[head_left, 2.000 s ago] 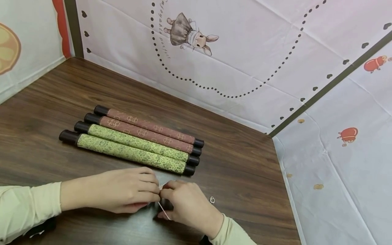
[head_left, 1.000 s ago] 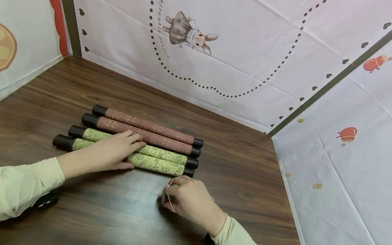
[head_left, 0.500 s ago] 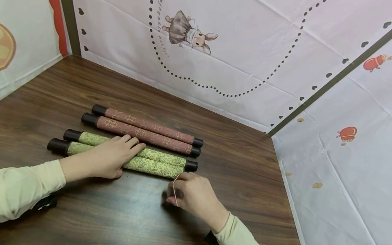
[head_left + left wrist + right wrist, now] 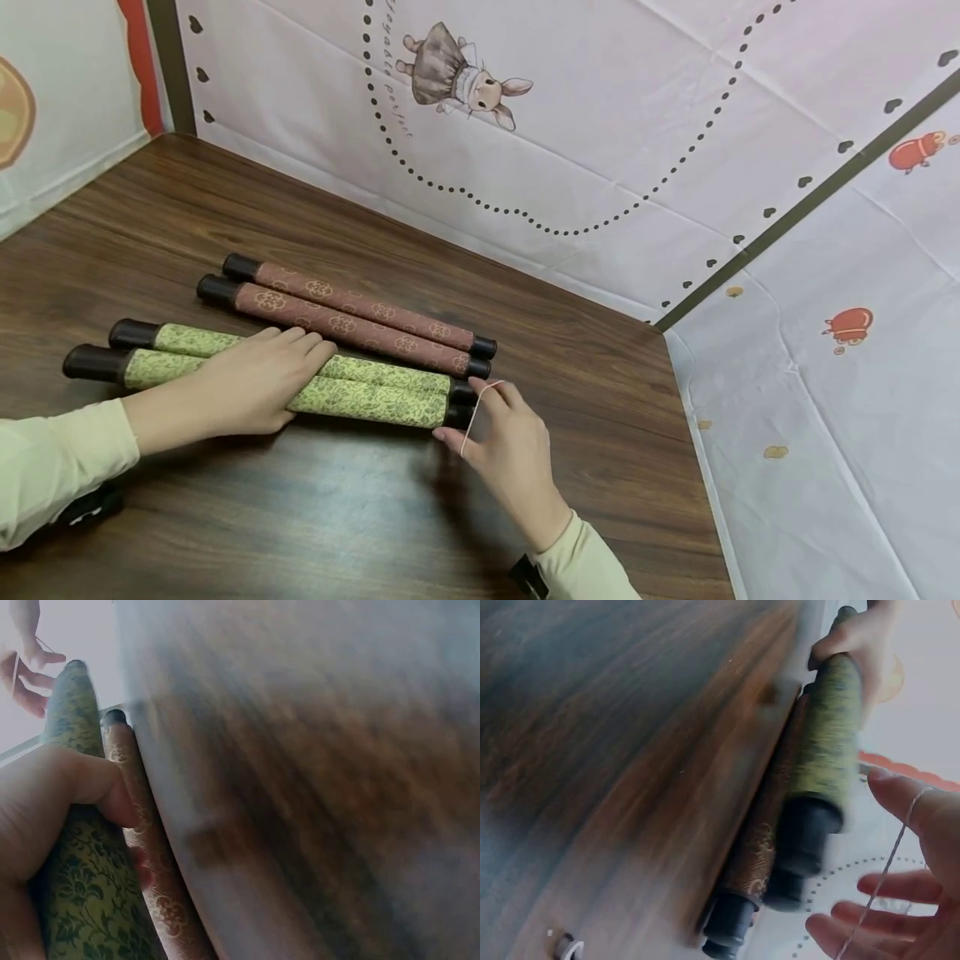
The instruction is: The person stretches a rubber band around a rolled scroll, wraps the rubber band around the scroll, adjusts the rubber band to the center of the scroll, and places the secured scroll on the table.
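The two green scrolls lie side by side in the left-centre of the frame, seemingly lifted a little off the desk, though head-on that is hard to tell. The left hand is wrapped over both at about their middles, fingers curled. The right hand, at the frame's centre right, is spread wide beside the scrolls' black ends, a thin pale band stretched across thumb and fingers.

The scrolls look light and fairly stiff, with a patterned cloth-like cover that should give good friction; the smooth black ends are probably more slippery. Being round, the pair may roll apart, so the middle is the sound place for one hand to span both. The band looks soft and stretchy, and could slip off or snap back.

Two red scrolls lie just above the green pair in the frame. The desk is dark wood grain, glossy at lower centre. Pale printed cloth walls it in, a rabbit at top centre.
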The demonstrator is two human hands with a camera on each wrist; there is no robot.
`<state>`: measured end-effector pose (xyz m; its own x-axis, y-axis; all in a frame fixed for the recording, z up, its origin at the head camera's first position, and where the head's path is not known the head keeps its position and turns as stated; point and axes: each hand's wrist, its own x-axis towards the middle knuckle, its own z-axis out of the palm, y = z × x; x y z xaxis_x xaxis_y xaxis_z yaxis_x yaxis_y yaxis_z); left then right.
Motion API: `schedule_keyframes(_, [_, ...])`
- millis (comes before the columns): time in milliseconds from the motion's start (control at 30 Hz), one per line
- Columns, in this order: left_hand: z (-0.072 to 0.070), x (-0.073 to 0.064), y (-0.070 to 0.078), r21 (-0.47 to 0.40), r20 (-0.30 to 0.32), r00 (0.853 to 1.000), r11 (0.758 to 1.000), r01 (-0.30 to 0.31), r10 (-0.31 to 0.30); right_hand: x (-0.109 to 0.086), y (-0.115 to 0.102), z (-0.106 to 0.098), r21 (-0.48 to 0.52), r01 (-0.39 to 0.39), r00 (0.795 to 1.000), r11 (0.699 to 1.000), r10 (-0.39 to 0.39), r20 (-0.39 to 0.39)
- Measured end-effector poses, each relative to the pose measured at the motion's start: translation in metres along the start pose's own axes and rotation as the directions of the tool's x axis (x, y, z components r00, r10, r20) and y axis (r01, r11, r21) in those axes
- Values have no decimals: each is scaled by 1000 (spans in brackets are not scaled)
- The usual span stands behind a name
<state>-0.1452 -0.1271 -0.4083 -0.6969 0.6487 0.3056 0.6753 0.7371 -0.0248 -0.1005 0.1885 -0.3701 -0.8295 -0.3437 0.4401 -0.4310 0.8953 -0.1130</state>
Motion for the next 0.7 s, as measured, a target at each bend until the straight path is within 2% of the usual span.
schedule_keyframes(133, [-5,1,4,-12,-26,1000,1000,9,-9,2,3,2,114,-142,989,983,138,45])
schedule_keyframes(200, [-6,2,7,-13,-39,999,1000,11,-12,2,2,2,209,-209,978,955,199,69])
schedule_keyframes(267, [-8,2,9,-11,-49,999,1000,12,-12,2,1,3,321,-270,963,908,255,88])
schedule_keyframes(300, [-8,2,10,-13,-52,999,1000,12,-13,2,1,4,389,-304,952,870,287,101])
schedule_keyframes(367, [-10,1,12,-17,-54,998,1000,11,-12,2,-1,7,527,-371,925,764,355,135])
schedule_keyframes(433, [-10,1,14,-16,-56,998,1000,6,-7,2,-4,11,655,-426,889,624,422,176])
schedule_keyframes(500, [-10,0,15,-16,-62,998,1000,-9,8,3,-6,14,742,-471,846,477,483,226])
schedule_keyframes(533, [-10,-1,16,-12,-66,998,1000,-21,20,4,-8,16,764,-490,824,419,509,250])
schedule_keyframes(600, [-9,-2,17,-3,-76,996,999,-47,47,5,-10,18,794,-510,793,330,539,285])
schedule_keyframes(667, [-8,-3,17,2,-89,993,997,-80,80,6,-10,18,812,-520,776,266,545,318])
schedule_keyframes(700, [-7,-3,17,3,-98,991,995,-95,95,6,-10,18,816,-524,772,244,540,334])
